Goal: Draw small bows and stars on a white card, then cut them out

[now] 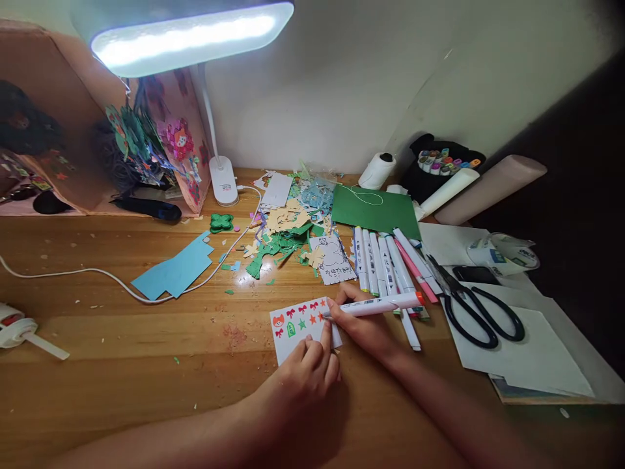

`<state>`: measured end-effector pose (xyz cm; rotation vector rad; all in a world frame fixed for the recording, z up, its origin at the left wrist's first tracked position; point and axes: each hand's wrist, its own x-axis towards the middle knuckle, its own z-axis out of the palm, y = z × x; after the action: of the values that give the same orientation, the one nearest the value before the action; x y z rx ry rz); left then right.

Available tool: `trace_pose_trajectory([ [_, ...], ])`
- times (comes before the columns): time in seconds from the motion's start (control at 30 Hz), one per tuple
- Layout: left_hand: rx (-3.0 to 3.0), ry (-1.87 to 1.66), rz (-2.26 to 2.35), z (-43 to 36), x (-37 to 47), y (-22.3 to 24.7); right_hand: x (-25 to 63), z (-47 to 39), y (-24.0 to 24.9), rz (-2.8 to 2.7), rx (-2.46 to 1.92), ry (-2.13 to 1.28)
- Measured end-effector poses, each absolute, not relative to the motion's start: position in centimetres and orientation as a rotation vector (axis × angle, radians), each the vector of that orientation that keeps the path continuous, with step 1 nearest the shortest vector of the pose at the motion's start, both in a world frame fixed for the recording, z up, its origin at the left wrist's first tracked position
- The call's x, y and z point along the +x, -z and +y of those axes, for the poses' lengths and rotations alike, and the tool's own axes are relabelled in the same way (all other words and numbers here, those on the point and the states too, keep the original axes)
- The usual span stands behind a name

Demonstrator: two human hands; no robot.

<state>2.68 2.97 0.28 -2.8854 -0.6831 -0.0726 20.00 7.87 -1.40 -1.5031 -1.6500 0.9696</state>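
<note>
A white card (288, 345) lies on the wooden desk, bearing small drawings: red bows, orange stars, a green star, a green tag shape and an orange face. My right hand (359, 322) is closed around a white marker (375, 304) with an orange end, its tip touching the card near the orange stars. My left hand (312, 365) rests on the card's lower part, fingers partly curled and fingertips pressing it down; its index finger points toward the stars. Both hands are close together, and the left hand hides the card's lower right area.
Paper scraps (286, 228) are heaped behind the card. Several markers (374, 264) lie beside a green sheet (375, 212). Black-handled scissors (478, 306) rest on white paper at right. Blue paper (176, 267) and a white cable lie left. A lamp (224, 181) stands behind.
</note>
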Motion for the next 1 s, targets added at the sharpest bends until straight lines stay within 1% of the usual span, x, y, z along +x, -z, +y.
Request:
trace_pose_trajectory([
  [0.23, -2.753, 0.187, -0.709, 3.0, 2.7, 0.9, 19.7, 7.9, 0.9, -1.664, -1.506, -0.974],
  [0.4, -2.792, 0.144, -0.695, 3.0, 2.8, 0.7, 19.7, 7.9, 0.8, -1.663, -1.491, -0.966],
  [1.0, -2.722, 0.241, -0.734, 3.0, 2.7, 1.2, 19.7, 7.9, 0.5, -1.674, -1.528, -0.926],
])
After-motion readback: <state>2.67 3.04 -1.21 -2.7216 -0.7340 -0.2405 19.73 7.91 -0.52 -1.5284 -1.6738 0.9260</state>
